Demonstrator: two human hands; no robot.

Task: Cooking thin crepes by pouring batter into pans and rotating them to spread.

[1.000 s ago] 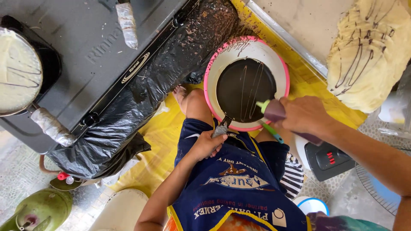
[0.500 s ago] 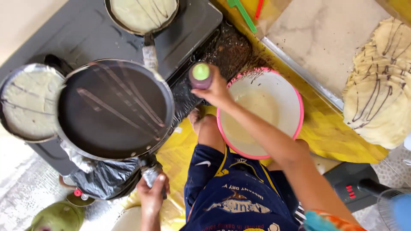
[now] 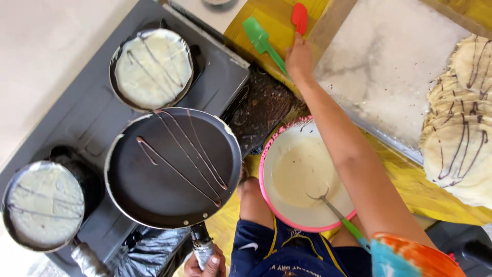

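My left hand (image 3: 205, 264) grips the foil-wrapped handle of a black frying pan (image 3: 174, 166) streaked with thin brown lines, held over the grey stove (image 3: 77, 120). My right hand (image 3: 300, 56) reaches far forward and rests on the handle of a green spatula (image 3: 264, 41) lying on the yellow cloth, with a red spatula (image 3: 300, 18) beside it. Below my right arm sits a pink-rimmed bowl (image 3: 302, 174) of pale batter with a green-handled ladle (image 3: 338, 215) in it.
Two more pans with pale crepes sit on the stove, one at the back (image 3: 152, 68) and one at the front left (image 3: 43, 205). A floured tray (image 3: 389, 66) lies to the right, with a stack of striped crepes (image 3: 464, 123) on its edge.
My left hand brought the streaked pan from over the bowl to above the stove. My right hand moved from above the bowl's far rim out to the green spatula.
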